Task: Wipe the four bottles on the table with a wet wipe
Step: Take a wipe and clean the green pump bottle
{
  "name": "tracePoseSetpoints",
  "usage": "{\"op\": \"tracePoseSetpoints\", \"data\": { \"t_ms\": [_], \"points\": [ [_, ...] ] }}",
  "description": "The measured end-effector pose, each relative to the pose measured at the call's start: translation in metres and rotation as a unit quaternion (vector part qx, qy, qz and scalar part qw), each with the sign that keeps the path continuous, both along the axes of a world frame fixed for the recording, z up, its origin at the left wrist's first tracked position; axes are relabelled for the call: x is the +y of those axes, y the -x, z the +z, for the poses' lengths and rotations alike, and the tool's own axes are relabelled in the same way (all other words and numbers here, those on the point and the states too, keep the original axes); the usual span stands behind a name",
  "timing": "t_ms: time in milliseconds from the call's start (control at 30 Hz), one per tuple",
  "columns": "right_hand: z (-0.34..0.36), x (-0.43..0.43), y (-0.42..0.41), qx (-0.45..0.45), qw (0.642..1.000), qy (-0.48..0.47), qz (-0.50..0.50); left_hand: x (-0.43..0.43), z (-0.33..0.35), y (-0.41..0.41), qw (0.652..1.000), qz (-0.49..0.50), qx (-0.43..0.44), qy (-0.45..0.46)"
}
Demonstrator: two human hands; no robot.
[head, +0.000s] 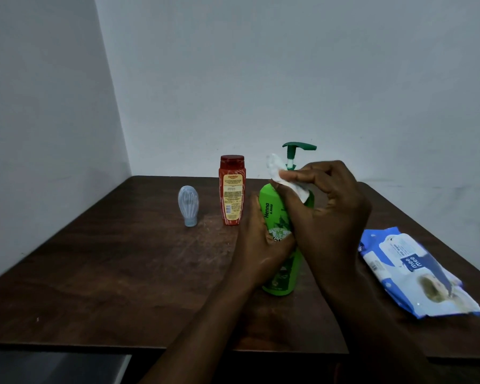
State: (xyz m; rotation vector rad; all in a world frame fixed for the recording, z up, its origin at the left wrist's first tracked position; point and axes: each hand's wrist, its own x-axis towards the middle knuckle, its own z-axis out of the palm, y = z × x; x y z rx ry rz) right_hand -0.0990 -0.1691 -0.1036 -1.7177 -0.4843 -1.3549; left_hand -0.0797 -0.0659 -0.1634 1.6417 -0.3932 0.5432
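- Pale-blue translucent plastic is seen farthest left: a small bulb-shaped bottle (188,205), ribbed and stood on its cap on the dark wood-grain desk (94,273). It is well apart from both grips.
- Glossy plastic follows in the red bottle (231,189), which is flat-sided with a rounded cap and a yellow printed label. It stands upright near the green one and is touched by nothing.
- The left grip (257,245) is wrapped round the lower body of the green bottle (275,214), with fingers curled behind it, so the bottle is steadied. Its base appears to be set on the desk near the middle.
- A smooth, tall body with a rounded shoulder is shown by that bottle. It is topped by a dark-green pump head (298,146) on a pale stem.
- The wet wipe (288,182), white, soft and crumpled, is pressed against the shoulder just below the neck.
- The right grip (333,206) is closed on the wipe, which is pinched between thumb and fingertips.
- The step in hand is judged to be the wiping of the green bottle's upper part. Next, the wipe would need to be drawn down and round while the bottle is turned, and the pump should not be pressed.
- Only three bottles are seen.
- A soft, crinkled blue-and-white film pack of wipes (416,273) lies flat at the far right.
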Motion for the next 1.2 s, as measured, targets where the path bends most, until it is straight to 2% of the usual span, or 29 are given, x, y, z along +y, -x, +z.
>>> {"op": "tracePoseSetpoints", "data": {
  "t_ms": [67, 167, 233, 367, 533, 700, 733, 767, 867, 933, 1200],
  "points": [
    [-0.005, -0.007, -0.001, 0.012, 0.998, -0.042, 0.039, 0.0, 0.002, 0.001, 1.0, -0.002, 0.0, 0.0],
    [-0.006, -0.013, -0.003, 0.125, 0.968, -0.169, 0.141, -0.001, 0.003, 0.002, 1.0, -0.001, 0.004, -0.004],
    [-0.002, -0.015, -0.009, 0.197, 0.941, -0.2, 0.188, -0.001, 0.004, 0.003, 1.0, 0.01, -0.002, -0.008],
    [0.015, -0.018, -0.018, 0.268, 0.902, -0.179, 0.289, -0.002, 0.005, 0.002, 1.0, 0.027, -0.004, -0.012],
    [0.039, -0.019, -0.023, 0.295, 0.868, -0.133, 0.375, -0.001, 0.006, 0.002, 0.999, 0.035, -0.004, -0.028],
    [0.031, -0.029, -0.019, 0.303, 0.779, -0.198, 0.513, -0.001, 0.006, 0.002, 0.999, 0.035, -0.003, -0.024],
    [0.029, -0.031, -0.018, 0.3, 0.772, -0.204, 0.522, -0.001, 0.006, 0.001, 0.999, 0.034, -0.003, -0.024],
    [0.029, -0.033, -0.016, 0.295, 0.778, -0.208, 0.514, -0.001, 0.006, 0.001, 0.999, 0.034, -0.003, -0.025],
    [0.029, -0.037, -0.014, 0.267, 0.834, -0.218, 0.43, -0.001, 0.007, 0.002, 0.999, 0.035, -0.004, -0.025],
    [0.031, -0.037, -0.014, 0.249, 0.859, -0.205, 0.397, -0.001, 0.007, 0.003, 0.999, 0.037, -0.004, -0.026],
    [0.041, -0.025, -0.013, 0.241, 0.895, -0.183, 0.328, -0.001, 0.008, 0.003, 0.999, 0.037, -0.002, -0.034]
  ]
}}
